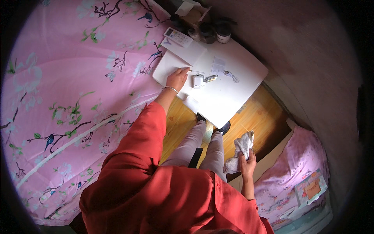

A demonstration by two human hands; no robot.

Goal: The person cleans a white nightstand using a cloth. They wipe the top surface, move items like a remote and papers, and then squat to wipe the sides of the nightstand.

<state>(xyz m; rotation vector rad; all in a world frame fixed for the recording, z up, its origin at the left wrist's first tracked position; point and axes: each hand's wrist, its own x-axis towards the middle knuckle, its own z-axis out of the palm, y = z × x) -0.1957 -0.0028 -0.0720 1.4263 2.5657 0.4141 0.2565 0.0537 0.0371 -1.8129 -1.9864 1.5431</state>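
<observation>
My left hand (178,79) rests at the left side of the white table (223,99). Its fingers are drawn together at the end of a thin, pen-like stick (196,71) lying along the tabletop. Just right of that hand is a small white case (198,81), which looks like an earbud case, with a shiny metallic piece (210,78) beside it. Low on the right, away from the table, my right hand (247,163) grips a crumpled grey-white cloth (244,145), part of which hangs below the fingers.
A white cable (231,75) and a printed slip (218,65) lie on the table. Dark jars (207,32) and a white flat box (189,50) stand at its far end. A pink flowered bed (85,78) fills the left; pink bedding (290,160) lies right. Wooden floor (249,117) shows below.
</observation>
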